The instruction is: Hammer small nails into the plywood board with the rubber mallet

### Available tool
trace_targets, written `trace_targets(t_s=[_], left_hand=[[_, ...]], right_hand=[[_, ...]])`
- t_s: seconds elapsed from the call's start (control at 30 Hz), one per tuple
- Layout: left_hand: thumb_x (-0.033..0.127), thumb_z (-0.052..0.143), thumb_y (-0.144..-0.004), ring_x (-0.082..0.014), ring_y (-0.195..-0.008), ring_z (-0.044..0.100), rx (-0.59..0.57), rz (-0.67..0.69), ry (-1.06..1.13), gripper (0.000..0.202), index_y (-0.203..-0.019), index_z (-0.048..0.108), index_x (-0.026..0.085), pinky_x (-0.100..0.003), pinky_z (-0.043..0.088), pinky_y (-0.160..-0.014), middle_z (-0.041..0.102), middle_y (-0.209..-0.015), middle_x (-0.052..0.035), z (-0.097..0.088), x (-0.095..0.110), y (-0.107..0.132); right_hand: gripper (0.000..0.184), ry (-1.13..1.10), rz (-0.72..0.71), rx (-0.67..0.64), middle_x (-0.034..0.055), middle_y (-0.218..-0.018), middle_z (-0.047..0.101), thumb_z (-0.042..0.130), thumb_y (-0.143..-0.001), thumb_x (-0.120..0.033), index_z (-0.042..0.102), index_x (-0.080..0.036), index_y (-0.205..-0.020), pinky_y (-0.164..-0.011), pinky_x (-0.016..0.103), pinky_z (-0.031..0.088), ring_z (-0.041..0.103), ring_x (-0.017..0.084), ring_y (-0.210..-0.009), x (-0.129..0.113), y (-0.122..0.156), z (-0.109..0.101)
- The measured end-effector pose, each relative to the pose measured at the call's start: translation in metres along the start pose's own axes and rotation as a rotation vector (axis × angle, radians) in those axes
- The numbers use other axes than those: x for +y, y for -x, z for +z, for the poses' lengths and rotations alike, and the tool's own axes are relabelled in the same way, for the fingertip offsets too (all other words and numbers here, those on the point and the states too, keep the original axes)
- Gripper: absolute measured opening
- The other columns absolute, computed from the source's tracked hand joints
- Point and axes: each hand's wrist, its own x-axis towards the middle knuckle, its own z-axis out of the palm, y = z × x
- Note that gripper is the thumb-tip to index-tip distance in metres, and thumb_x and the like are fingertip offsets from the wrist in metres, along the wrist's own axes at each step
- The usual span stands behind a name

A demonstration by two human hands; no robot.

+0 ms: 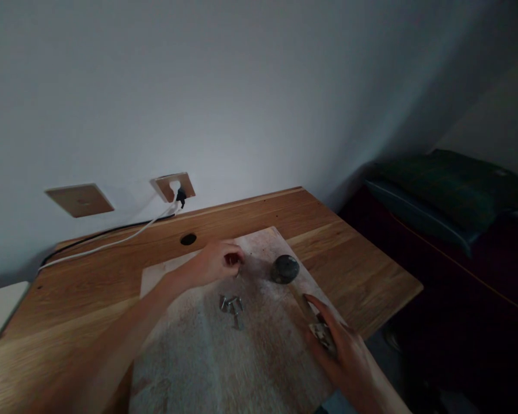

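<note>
A pale worn board point(207, 356) lies on the wooden desk point(349, 253). My left hand point(218, 261) hovers over the board's far part with its fingers pinched together on a small metal piece, apparently a nail. A little heap of nails point(232, 307) lies on the board just in front of that hand. To the right, a mallet with a dark round head point(285, 268) rests on the board. My right hand point(343, 351) is wrapped round the mallet's wooden handle point(302, 302) near its end, at the board's right edge.
A wall socket point(172, 187) with a dark plug and a white cable point(112, 241) sits behind the desk, beside a second wooden plate point(80, 199). A round cable hole point(188, 239) is in the desk top. Right of the desk stands a dark bed with a green cover point(449, 190).
</note>
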Motion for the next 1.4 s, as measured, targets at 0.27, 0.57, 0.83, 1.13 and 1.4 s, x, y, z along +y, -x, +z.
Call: trace_targets(t_s=[0.27, 0.57, 0.83, 1.13, 1.4], left_hand=[[0.008, 0.064, -0.087, -0.0203, -0.093, 0.074, 0.101, 0.049, 0.065, 0.024, -0.102, 0.079, 0.019, -0.031, 0.055, -0.089, 0.081, -0.104, -0.0064, 0.038, -0.008, -0.061], [0.018, 0.062, -0.098, -0.0209, -0.094, 0.072, 0.222, 0.042, 0.082, 0.016, -0.105, 0.077, 0.02, -0.034, 0.055, -0.091, 0.079, -0.102, -0.0066, 0.057, -0.021, -0.061], [0.018, 0.062, -0.099, -0.0212, -0.099, 0.072, 0.254, 0.055, 0.015, 0.018, -0.108, 0.078, 0.02, -0.036, 0.055, -0.096, 0.08, -0.108, -0.008, 0.059, -0.017, -0.061], [0.01, 0.06, -0.092, -0.0164, -0.081, 0.071, 0.07, 0.039, 0.016, 0.022, -0.103, 0.075, 0.022, -0.029, 0.054, -0.082, 0.079, -0.096, -0.0022, 0.025, -0.008, -0.046], [0.01, 0.057, -0.084, -0.0219, -0.092, 0.068, -0.09, 0.024, -0.135, 0.018, -0.093, 0.066, 0.022, -0.034, 0.051, -0.085, 0.072, -0.096, -0.0043, 0.016, -0.001, -0.014]], right_hand=[[0.053, -0.041, 0.05, 0.02, 0.0124, -0.113, 0.082, 0.053, -0.101, -0.032, 0.058, -0.019, -0.152, -0.087, 0.035, 0.063, 0.081, 0.027, -0.099, -0.005, 0.0, 0.0], [0.053, -0.087, 0.093, -0.006, 0.0109, -0.113, 0.081, 0.053, -0.102, -0.033, 0.056, -0.022, -0.153, -0.085, 0.035, 0.061, 0.08, 0.026, -0.097, -0.012, 0.001, -0.004], [0.053, -0.053, 0.076, 0.01, 0.0133, -0.121, 0.081, 0.054, -0.102, -0.037, 0.058, -0.02, -0.152, -0.089, 0.036, 0.063, 0.081, 0.027, -0.1, -0.013, 0.001, -0.006], [0.052, -0.06, 0.067, -0.002, 0.0135, -0.125, 0.08, 0.054, -0.102, -0.033, 0.056, -0.022, -0.153, -0.092, 0.037, 0.062, 0.079, 0.028, -0.109, -0.012, -0.001, -0.007], [0.052, -0.048, 0.061, 0.035, 0.0134, -0.121, 0.082, 0.054, -0.101, -0.037, 0.059, -0.018, -0.149, -0.088, 0.034, 0.063, 0.081, 0.027, -0.104, -0.015, -0.001, -0.005]])
